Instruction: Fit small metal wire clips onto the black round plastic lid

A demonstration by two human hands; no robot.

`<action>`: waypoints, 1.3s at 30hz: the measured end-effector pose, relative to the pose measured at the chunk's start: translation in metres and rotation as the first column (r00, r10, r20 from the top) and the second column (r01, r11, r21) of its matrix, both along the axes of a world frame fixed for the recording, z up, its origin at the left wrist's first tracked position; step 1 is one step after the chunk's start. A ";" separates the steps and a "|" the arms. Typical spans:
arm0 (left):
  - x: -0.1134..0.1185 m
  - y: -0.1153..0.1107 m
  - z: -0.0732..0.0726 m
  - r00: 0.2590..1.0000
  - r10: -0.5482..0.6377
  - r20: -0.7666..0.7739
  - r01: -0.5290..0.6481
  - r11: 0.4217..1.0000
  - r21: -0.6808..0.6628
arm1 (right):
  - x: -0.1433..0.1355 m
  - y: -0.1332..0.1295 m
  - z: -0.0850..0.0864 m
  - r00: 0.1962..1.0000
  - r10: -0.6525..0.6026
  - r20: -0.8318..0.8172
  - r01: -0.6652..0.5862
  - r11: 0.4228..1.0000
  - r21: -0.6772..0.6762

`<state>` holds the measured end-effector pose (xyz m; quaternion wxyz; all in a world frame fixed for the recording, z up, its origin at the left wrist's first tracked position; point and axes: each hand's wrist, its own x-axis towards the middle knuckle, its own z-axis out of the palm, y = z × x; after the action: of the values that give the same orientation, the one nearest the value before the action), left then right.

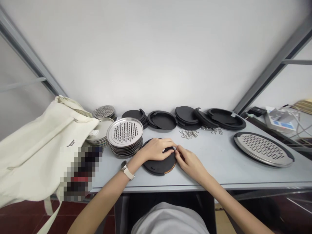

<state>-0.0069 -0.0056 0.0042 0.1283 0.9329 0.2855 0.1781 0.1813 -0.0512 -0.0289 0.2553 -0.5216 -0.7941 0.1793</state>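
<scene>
Grey table (207,177); black disc (157,166) flat near front edge: probably light, stiff, smooth, best held by rim. Left hand (157,150) arched over disc, right hand (190,162) at right rim, fingertips bunched; pinch unclear for both

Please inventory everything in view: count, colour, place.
Wall: one, white, behind
Table: one, pale grey, centre
Metal posts: two, grey, either side
Bag: one, cream, left
Metal disc stacks: three, silver, table's left
Black covers: several overlapping, black, near wall
Metal pieces: uncountable pile, silver, before covers
Slotted disc: one, silver, black-edged, table's right
Box: one, white and blue, far right
Black disc: one, black, orange strip, table's front
Watch: one, pale strap, left wrist
Left hand: one, bare, on black disc
Right hand: one, bare, at disc's right rim
</scene>
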 end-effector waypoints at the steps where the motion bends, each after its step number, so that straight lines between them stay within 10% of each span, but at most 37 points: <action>1: 0.000 0.000 0.000 1.000 0.001 -0.003 0.000 1.000 0.003 | 0.000 0.000 0.000 1.000 0.004 -0.004 -0.004 1.000 -0.002; 39: 0.001 0.000 0.000 0.997 0.050 -0.059 -0.047 0.998 0.045 | 0.002 0.001 -0.001 1.000 0.017 -0.009 -0.017 1.000 -0.014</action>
<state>-0.0063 -0.0060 0.0044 0.0949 0.9332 0.3079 0.1592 0.1834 -0.0503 -0.0294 0.2534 -0.5159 -0.7961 0.1894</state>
